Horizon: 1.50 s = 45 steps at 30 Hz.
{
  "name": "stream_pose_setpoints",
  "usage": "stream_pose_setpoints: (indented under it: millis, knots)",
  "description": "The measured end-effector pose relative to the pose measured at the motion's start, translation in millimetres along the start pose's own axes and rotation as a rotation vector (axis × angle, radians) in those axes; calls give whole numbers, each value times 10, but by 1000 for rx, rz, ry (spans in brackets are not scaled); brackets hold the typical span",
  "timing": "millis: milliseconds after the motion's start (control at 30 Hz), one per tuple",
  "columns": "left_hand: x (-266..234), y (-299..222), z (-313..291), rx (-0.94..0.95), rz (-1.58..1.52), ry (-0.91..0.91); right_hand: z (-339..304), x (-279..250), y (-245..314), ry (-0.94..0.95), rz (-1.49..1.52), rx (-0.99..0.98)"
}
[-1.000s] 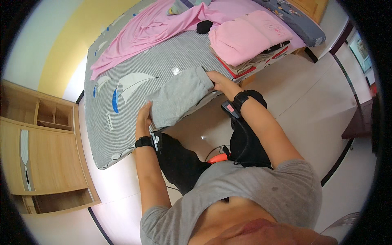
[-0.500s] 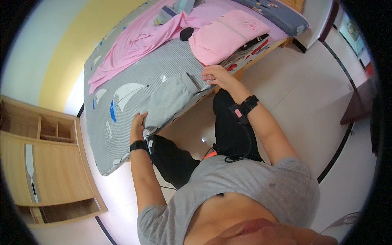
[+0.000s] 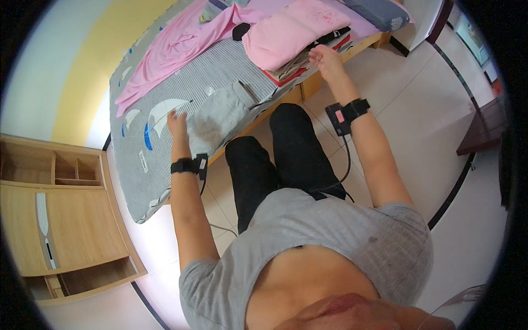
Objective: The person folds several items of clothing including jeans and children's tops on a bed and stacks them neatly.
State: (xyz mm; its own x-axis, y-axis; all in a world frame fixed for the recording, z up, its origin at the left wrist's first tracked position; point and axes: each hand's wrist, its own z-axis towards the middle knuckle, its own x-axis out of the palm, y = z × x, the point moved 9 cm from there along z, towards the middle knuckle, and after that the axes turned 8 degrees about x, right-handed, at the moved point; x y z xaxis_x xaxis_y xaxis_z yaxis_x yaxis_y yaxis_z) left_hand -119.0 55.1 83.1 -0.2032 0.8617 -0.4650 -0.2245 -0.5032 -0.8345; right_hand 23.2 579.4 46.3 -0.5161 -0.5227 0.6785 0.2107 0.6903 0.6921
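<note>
A folded light-grey garment (image 3: 223, 113) lies flat near the bed's front edge, with a dark, shadow-like patch on it. My left hand (image 3: 177, 125) hovers by its left end, thumb and fingers apart, holding nothing. My right hand (image 3: 326, 60) is raised off the bed's front side, close to a stack of folded clothes; its fingers are loosely bent and nothing shows in them. On top of that stack is a folded pink garment (image 3: 294, 33), with black, beige and red cloth showing below.
The bed (image 3: 143, 181) has a grey striped sheet with sailboats. Across it lies a rumpled pink cloth (image 3: 165, 69), with a small black item (image 3: 240, 31) beside it. A wooden cabinet (image 3: 82, 225) stands left, a dark table (image 3: 484, 129) right. Cables hang from both wrist straps.
My right hand has moved up and right, from beside the grey garment to near the clothes stack. My left hand has shifted up and slightly left. The grey garment stays on the bed.
</note>
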Motion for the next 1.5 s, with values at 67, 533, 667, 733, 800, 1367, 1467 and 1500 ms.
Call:
stream_pose_setpoints:
  millis: [67, 533, 667, 733, 800, 1367, 1467, 1500]
  knots:
    - [610, -411, -53, -82, -292, 178, 92, -129, 189, -79, 18, -27]
    - [2832, -1226, -755, -787, -1049, 616, 738, -198, 558, -222, 47, 102]
    - [2891, -1300, -750, -796, -1040, 604, 793, -279, 676, -418, -137, 117]
    - [2913, -1285, -707, -780, -1038, 614, 862, -265, 710, -412, -187, 118]
    - [2934, -1222, -594, -763, -1042, 625, 940, -169, 709, -300, -214, 130]
    - [2870, -1758, -85, -783, -1676, 530, 1119, 919, 1261, 88, -183, -479]
    - [2375, -1747, -32, -704, -1700, 533, 860, 1409, 980, 157, -143, -407]
    - [2205, -1654, -2, -701, -1711, 498, 693, 1642, 831, 204, -126, -379]
